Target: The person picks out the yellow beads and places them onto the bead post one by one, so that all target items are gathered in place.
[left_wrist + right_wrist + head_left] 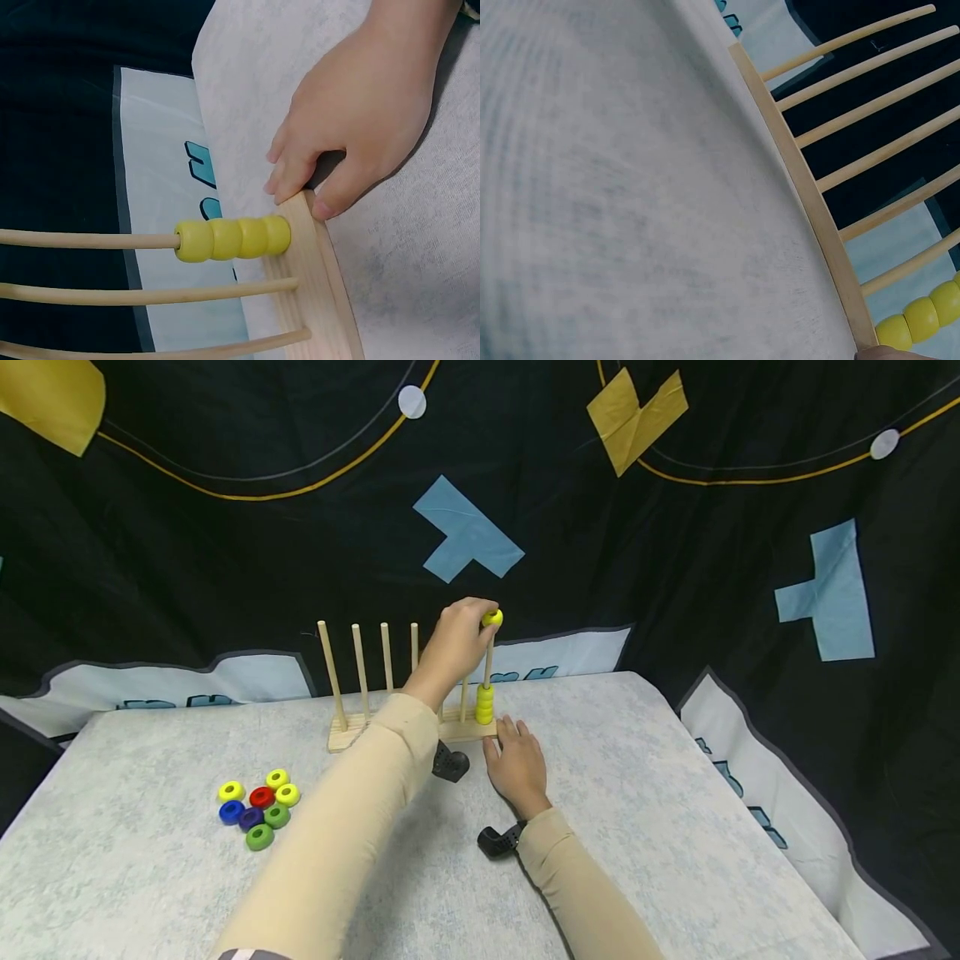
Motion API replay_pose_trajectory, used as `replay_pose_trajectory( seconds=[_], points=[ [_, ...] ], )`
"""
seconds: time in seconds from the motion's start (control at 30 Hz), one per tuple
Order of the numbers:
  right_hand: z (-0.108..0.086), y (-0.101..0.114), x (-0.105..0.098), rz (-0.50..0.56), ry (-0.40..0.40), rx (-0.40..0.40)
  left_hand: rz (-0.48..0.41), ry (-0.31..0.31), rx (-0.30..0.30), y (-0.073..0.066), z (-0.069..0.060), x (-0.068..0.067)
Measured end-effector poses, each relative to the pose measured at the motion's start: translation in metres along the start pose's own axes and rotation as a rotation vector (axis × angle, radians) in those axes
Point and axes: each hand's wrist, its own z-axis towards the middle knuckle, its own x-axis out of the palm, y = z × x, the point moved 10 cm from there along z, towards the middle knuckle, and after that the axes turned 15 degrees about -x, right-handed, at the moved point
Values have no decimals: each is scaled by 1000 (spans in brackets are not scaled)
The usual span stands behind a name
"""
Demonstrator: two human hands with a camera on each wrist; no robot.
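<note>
In the head view my left hand [459, 635] pinches a yellow ring [492, 617] at the top of the rightmost peg [488, 667]. Several yellow rings [485, 704] are stacked at the bottom of that peg. They also show as a yellow stack [232, 238] in the left wrist view. My right hand [519, 768] holds the right end of the pegged stand's wooden base [468, 732], thumb on one side and fingers on the other. The left wrist view shows this right hand [360, 112] from close up.
Left of the stand, several loose rings lie on the table, among them a red ring [262, 797], a blue ring [232, 812] and a green ring [259, 837]. The other pegs [362, 668] hold no visible rings. A dark cloth [300, 560] hangs behind the table [637, 827].
</note>
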Motion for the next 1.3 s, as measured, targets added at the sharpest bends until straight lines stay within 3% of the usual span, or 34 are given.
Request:
replay_pose_trajectory(
  seconds=[0.27, 0.5, 0.67, 0.83, 1.03, 1.3],
  points=[
    [0, 6, 2, 10, -6, -4, 57, 11, -9, 4, -4, 3],
    [1, 8, 2, 4, -10, 1, 12, -18, 58, 0, -12, -1],
    [0, 7, 2, 18, 0, 15, -77, -60, 110, -2, -28, -7],
    [-1, 6, 1, 38, -6, 8, -200, -124, 150, 6, -55, -9],
    [-1, 3, -1, 27, -4, 10, -267, -182, 133, 32, -96, -2],
    [-3, 0, -1, 14, -3, 8, -306, -247, 6, 92, -144, -4]
  ],
)
